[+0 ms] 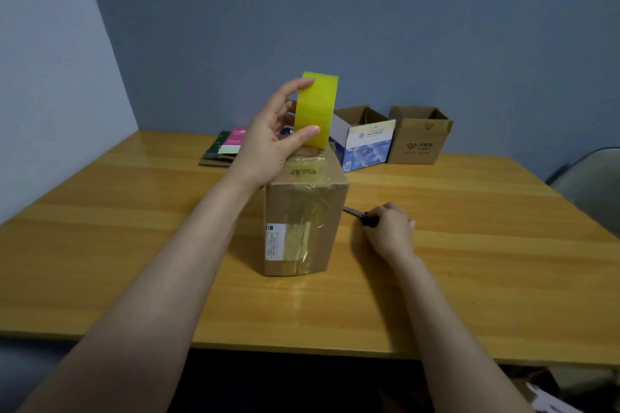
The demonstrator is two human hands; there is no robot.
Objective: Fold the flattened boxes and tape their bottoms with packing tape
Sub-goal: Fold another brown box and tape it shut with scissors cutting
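A brown cardboard box [322, 228] stands folded in the middle of the table, with clear tape running over its top and down its near side past a white label. My left hand [268, 144] holds a yellow roll of packing tape [317, 109] upright above the box's far top edge, thumb and fingers pinching the roll. A strip of tape runs from the roll down onto the box. My right hand [391, 228] rests on the table just right of the box, closed around a dark-handled cutter [360, 215] whose blade points at the box.
At the back of the wooden table [469, 278] stand two open boxes, a blue-and-white box [367, 141] and a brown box [419, 136]. Flattened boxes [224, 147] lie stacked at the back left. A chair [590, 184] sits off the right edge.
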